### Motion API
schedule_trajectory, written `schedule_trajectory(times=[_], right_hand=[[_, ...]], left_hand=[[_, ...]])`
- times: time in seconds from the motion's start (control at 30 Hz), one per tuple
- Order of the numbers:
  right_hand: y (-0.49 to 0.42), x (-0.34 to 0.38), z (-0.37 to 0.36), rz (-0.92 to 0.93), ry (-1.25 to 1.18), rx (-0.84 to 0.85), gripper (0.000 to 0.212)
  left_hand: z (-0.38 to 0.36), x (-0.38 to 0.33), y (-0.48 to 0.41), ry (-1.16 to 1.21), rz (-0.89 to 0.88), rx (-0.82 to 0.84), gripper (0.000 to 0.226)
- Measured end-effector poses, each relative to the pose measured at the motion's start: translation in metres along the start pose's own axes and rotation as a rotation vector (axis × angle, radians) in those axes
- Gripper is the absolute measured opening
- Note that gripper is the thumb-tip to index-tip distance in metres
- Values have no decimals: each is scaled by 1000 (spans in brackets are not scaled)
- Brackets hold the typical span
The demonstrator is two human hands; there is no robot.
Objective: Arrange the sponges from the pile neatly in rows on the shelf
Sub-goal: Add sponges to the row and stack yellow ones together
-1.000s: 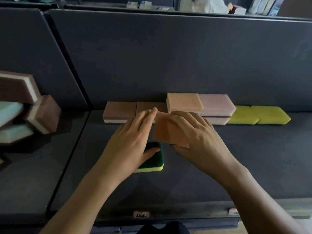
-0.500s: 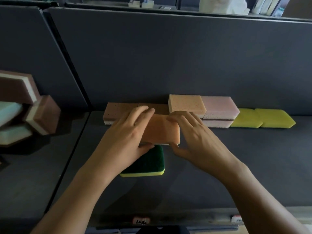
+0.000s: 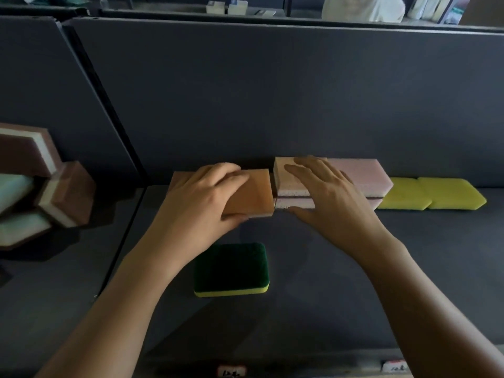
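Orange sponge [image 3: 253, 195]: far row on shelf [image 3: 354, 282], just left of the peach-and-pink sponge stack [image 3: 365, 173].
Left hand [image 3: 199, 197]: grips it, fingers over the top, thumb at the near edge.
Right hand [image 3: 327, 197]: flat, fingers straight, resting on the stack.
Green scouring sponge [image 3: 230, 266]: nearer, apart.

A tall dark grey fabric back panel [image 3: 272, 91] rises behind the flat dark grey shelf [image 3: 354, 282], joined by a black upright post [image 3: 102, 99] to a matching side panel [image 3: 41, 77]. Light is dim.
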State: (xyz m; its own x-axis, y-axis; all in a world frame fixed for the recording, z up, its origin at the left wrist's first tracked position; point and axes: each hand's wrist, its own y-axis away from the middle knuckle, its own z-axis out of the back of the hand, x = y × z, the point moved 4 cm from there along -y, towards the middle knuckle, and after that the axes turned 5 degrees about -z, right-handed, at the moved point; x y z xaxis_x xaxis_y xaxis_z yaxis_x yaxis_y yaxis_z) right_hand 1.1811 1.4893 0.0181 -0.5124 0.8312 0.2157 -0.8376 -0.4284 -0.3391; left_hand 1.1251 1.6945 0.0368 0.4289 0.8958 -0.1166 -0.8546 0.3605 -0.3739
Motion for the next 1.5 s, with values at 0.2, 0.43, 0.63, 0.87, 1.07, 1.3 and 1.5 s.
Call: schedule_trajectory(times=[0.2, 0.43, 0.63, 0.87, 1.07, 1.3, 1.5], right_hand=[[-8, -13, -14, -26, 12, -35, 61], [-11, -20, -20, -19, 9, -94, 59], [-12, -21, -22, -5, 0, -98, 58], [-12, -21, -21, -9, 2, -95, 56], [-12, -22, -19, -10, -1, -97, 56], [-13, -19, -16, -10, 3, -99, 55], [-14, -17, -20, -7, 6, -106, 56]], left_hand=[[-10, 6, -18, 40, 16, -3, 62], [-26, 13, -35, 62, 38, 4, 63], [-38, 16, -41, 70, 38, 21, 63], [-39, 12, -41, 25, -6, 20, 65], [-42, 17, -40, 2, -10, 11, 60], [-46, 12, -46, 1, -43, 10, 55], [-49, 9, -45, 7, -31, 6, 55]])
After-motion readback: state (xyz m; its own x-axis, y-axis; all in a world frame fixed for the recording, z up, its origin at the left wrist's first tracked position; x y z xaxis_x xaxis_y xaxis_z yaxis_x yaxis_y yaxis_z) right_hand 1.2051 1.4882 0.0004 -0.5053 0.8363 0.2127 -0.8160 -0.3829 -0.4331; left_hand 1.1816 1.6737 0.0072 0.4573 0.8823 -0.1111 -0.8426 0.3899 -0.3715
